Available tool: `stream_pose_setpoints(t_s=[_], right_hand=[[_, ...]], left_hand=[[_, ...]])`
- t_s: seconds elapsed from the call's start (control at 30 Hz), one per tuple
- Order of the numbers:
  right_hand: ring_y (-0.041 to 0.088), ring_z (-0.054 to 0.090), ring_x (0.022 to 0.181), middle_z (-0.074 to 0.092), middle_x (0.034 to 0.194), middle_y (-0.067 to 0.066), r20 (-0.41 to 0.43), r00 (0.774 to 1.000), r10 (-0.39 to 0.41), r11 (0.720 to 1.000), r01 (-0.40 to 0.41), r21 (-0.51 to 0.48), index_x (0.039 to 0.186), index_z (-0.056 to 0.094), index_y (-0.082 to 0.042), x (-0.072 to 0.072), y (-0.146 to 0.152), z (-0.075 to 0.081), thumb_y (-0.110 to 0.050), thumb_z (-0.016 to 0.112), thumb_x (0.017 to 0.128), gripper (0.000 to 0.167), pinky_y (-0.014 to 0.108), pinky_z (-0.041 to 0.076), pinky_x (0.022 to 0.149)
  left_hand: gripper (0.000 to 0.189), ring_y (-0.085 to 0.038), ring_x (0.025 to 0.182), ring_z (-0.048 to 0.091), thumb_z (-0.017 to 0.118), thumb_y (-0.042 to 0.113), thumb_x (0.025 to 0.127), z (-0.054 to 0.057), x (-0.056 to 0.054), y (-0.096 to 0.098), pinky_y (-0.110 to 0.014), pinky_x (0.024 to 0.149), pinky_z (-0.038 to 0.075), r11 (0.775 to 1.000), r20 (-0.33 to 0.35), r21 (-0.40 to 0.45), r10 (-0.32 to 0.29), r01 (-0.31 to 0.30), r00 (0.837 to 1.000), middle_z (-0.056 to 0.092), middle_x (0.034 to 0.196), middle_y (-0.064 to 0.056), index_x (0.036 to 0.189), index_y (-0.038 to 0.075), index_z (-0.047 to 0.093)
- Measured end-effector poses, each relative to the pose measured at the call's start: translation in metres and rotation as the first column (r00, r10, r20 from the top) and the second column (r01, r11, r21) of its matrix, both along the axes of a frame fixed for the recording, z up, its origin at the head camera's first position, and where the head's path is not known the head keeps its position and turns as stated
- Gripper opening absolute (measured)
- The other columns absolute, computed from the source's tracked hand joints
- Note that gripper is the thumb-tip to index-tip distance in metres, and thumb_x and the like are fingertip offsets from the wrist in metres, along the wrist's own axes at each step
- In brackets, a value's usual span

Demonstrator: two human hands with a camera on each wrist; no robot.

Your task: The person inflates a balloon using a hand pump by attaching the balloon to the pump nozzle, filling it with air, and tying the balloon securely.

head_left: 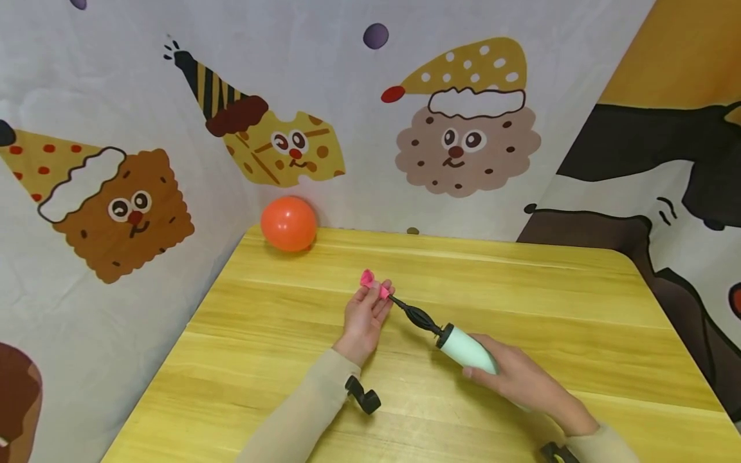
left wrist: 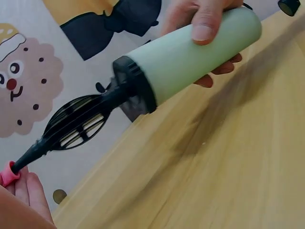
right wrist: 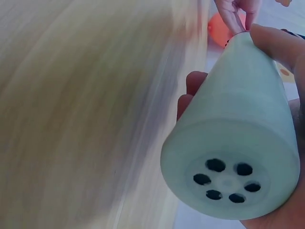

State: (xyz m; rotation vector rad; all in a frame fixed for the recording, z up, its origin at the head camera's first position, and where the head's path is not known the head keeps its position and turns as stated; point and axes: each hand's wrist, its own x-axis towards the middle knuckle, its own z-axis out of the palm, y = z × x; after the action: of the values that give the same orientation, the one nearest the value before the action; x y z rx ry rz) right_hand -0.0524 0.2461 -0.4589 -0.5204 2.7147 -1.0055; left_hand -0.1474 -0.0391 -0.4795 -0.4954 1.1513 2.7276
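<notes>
A mint-green balloon pump (head_left: pixel 466 349) with a black nozzle slants above the table, and my right hand (head_left: pixel 515 376) grips its barrel. In the right wrist view the round end of the pump (right wrist: pixel 228 183) shows several dark holes. My left hand (head_left: pixel 365 318) pinches a limp pink balloon (head_left: pixel 367 278) between thumb and fingers. The balloon's neck (left wrist: pixel 9 174) sits around the tip of the black nozzle (left wrist: pixel 31 157) in the left wrist view. Most of the pink balloon is out of sight there.
An inflated orange balloon (head_left: pixel 289 224) rests at the table's far left corner. The wooden table (head_left: pixel 260 373) ends at a white cloth wall (head_left: pixel 359 206) printed with cartoon biscuits. Black camera mounts (head_left: pixel 363 395) sit on both wrists.
</notes>
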Motion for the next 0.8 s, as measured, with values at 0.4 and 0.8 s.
stream_pose_setpoints(t_s=[0.4,0.8], right_hand=[[0.016,0.063,0.096,0.069,0.123,0.007,0.012,1.0,-0.02,1.0,0.02,0.002,0.145,0.054,-0.008,-0.002,-0.009,0.001,-0.049,0.073,0.095,0.067,0.037,0.053,0.076],[0.022,0.064,0.1,0.068,0.124,0.013,0.037,0.996,-0.079,0.997,0.08,-0.01,0.149,0.051,-0.007,-0.004,-0.02,0.002,-0.052,0.072,0.094,0.074,0.043,0.054,0.078]], left_hand=[[0.027,-0.021,0.109,0.072,0.061,0.012,0.105,0.001,0.008,0.011,-0.036,0.1,0.054,0.999,-0.042,-0.03,-0.014,0.013,0.999,0.073,0.122,-0.014,0.129,0.0,0.054],[0.024,-0.024,0.116,0.069,0.062,0.011,0.104,-0.004,0.009,0.014,-0.035,0.102,0.053,0.997,-0.081,-0.009,-0.074,0.074,0.994,0.073,0.123,-0.011,0.127,0.003,0.059]])
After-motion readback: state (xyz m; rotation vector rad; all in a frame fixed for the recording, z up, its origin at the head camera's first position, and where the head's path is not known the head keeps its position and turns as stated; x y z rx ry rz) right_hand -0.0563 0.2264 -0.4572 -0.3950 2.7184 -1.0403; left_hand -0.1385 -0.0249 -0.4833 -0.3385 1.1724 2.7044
